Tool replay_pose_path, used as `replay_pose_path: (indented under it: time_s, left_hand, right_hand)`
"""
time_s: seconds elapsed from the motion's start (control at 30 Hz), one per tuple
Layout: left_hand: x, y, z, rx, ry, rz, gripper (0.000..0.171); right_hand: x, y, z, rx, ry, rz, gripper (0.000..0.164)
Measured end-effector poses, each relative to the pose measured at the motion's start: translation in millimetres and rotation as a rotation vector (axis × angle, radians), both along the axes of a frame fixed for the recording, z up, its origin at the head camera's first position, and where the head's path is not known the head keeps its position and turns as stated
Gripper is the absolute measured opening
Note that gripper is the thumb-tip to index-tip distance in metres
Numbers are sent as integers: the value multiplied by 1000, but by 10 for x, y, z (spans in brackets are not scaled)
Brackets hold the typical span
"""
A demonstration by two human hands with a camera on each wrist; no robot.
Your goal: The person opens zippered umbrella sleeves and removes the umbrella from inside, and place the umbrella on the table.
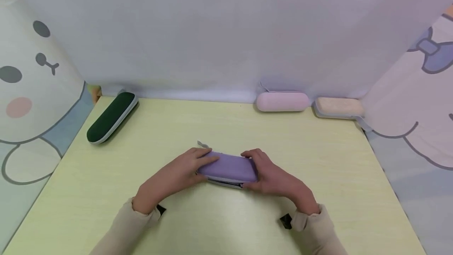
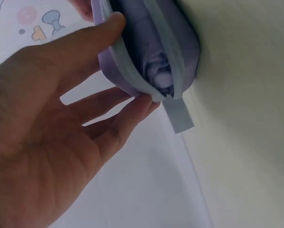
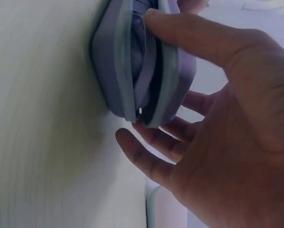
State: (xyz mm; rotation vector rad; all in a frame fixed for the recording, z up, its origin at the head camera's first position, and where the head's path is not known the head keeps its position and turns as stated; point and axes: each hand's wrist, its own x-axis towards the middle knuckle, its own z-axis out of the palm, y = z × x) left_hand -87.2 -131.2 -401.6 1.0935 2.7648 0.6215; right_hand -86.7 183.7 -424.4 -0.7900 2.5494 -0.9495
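While L hand (image 1: 185, 169) grips part-open purple case (image 1: 230, 167) at 1 end, R hand (image 1: 275, 178) holds other end

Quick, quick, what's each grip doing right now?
Left grip: holding the left end of the purple case.
Right grip: holding the right end of the same case.

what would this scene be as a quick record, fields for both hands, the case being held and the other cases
left hand: grips the left end of the purple case, thumb at its opening
right hand: grips its right end, thumb also at the opening
purple case: opening parted toward the person, contents only partly visible
green case: far left, lying slantwise
pink case: far edge, right of centre
peach case: far right corner
table: pale yellow
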Motion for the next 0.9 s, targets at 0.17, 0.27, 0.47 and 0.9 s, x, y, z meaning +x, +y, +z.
replay_pose_path:
  time_s: [0.17, 0.27, 0.47, 0.9]
  left_hand:
    - [-69, -46, 56, 54, -149, 53, 52]
    - [-106, -28, 52, 108, -188, 97, 48]
    - [-181, 50, 35, 185, -160, 154, 46]
    - [-173, 163, -36, 44, 226, 225, 60]
  right_hand:
    - [-73, 114, 4, -109, -119, -56, 54]
    - [-116, 148, 4, -142, -156, -97, 45]
    - [-205, 143, -24, -188, -190, -150, 37]
    - [-387, 82, -69, -173, -112, -278, 33]
